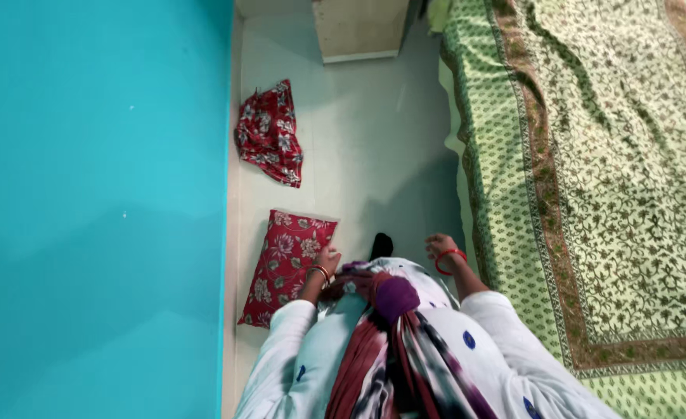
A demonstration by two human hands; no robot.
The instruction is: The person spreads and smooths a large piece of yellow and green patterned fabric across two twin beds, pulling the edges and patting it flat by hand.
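Note:
A red floral pillow [285, 264] leans on the pale floor against the turquoise wall [95, 209]. My left hand [327, 258] rests at the pillow's right edge, touching it; a bangle sits on the wrist. My right hand [441, 247], with a red bangle on its wrist, hangs low beside the bed's edge and holds nothing. A crumpled red floral cloth [269, 133] lies farther along the floor by the wall. My white patterned clothing and a maroon scarf fill the bottom of the view.
A bed with a green patterned sheet [591, 171] fills the right side. A pale wooden cabinet [358, 29] stands at the far end of the narrow floor strip [374, 155] between wall and bed.

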